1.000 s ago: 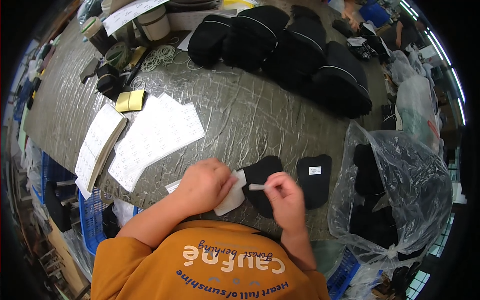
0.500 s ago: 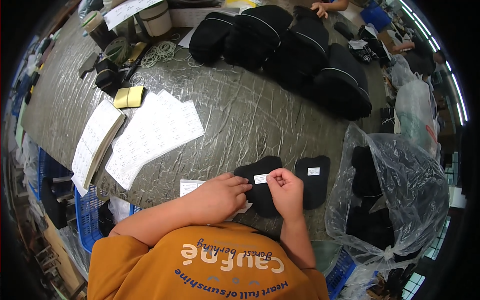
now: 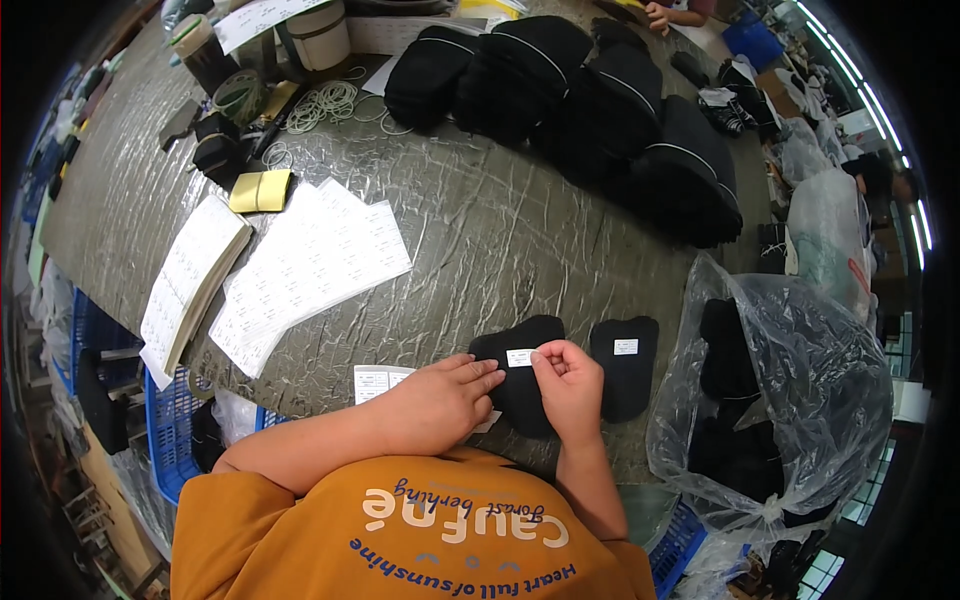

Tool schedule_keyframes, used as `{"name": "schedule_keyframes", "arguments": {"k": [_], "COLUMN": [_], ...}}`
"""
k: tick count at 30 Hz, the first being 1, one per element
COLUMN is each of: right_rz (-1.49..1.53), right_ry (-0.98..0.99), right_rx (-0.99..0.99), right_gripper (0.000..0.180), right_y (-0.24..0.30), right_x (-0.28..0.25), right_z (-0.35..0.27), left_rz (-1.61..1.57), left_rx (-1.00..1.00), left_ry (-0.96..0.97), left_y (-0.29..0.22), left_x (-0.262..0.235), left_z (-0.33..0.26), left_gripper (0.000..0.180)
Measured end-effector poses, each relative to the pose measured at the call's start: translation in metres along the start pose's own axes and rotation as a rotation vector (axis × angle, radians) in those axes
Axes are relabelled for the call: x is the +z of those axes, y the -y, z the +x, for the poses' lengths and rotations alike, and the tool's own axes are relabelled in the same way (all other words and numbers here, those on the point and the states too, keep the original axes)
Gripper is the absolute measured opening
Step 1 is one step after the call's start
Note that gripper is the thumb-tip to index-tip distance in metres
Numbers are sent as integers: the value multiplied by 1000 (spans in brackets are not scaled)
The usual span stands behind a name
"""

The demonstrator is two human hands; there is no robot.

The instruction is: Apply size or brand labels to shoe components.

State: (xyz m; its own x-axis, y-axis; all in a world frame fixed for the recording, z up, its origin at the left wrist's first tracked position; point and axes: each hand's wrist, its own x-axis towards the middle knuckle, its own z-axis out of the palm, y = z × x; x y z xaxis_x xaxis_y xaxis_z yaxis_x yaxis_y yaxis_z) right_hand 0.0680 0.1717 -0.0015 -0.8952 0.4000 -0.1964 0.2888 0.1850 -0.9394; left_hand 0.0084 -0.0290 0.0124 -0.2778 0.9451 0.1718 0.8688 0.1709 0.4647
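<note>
Since a moment ago, our small white label (image 3: 519,357) has come down onto the black insole (image 3: 520,385) at the table's (image 3: 480,230) near edge. Our right hand (image 3: 570,385) pinches it; our left hand (image 3: 440,400) lies flat, fingers together. Another labelled insole (image 3: 625,365) sits just right.

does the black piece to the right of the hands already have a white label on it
Yes, the black piece lying right of the right hand carries a small white label.
</note>
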Motion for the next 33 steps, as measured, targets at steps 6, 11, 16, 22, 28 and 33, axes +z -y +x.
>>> {"name": "schedule_keyframes", "arguments": {"k": [6,11,16,22,28,33], "right_rz": [10,-23,-53,-14,-25,-8], "right_ry": [4,-10,-1,38,56,42], "right_rx": [11,10,16,8,15,12], "right_gripper": [4,4,5,2,4,4], "right_y": [3,0,1,5,5,1], "right_x": [2,2,1,0,-4,-3], "right_z": [1,2,2,2,2,3], "left_rz": [4,-6,-8,-11,-30,-29], "left_rx": [1,-6,-3,-2,-5,-4], "left_ry": [18,12,0,-26,-35,-13], "left_y": [1,0,0,1,2,1], "left_x": [-1,-2,-2,0,0,-2], "left_z": [0,0,1,1,1,1], "left_gripper": [24,24,24,25,26,25]}}
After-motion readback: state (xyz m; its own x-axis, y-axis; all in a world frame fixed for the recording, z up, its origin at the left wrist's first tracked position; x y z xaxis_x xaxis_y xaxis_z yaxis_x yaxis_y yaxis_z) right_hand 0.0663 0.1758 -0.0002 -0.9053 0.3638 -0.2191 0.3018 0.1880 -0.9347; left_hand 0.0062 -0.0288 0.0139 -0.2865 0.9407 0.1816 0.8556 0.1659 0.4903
